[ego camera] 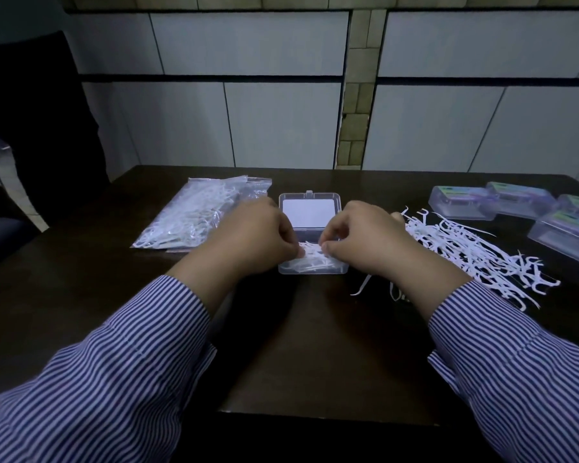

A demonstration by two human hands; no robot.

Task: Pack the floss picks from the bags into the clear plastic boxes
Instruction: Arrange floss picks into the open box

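An open clear plastic box [311, 199] sits at the table's middle, its lid tipped back with a white card inside. White floss picks [310, 257] lie in its front tray. My left hand [251, 238] and my right hand [365, 238] meet over that tray, and the curled fingertips of both pinch the picks there. A loose heap of floss picks [475, 252] spreads to the right of the box. A clear bag of floss picks [194, 212] lies to the left.
Several closed clear boxes with coloured labels [465, 202] are grouped at the table's far right. A dark chair [41, 128] stands at the left. The dark table [315, 345] ends at a tiled wall behind and at a near edge between my striped sleeves.
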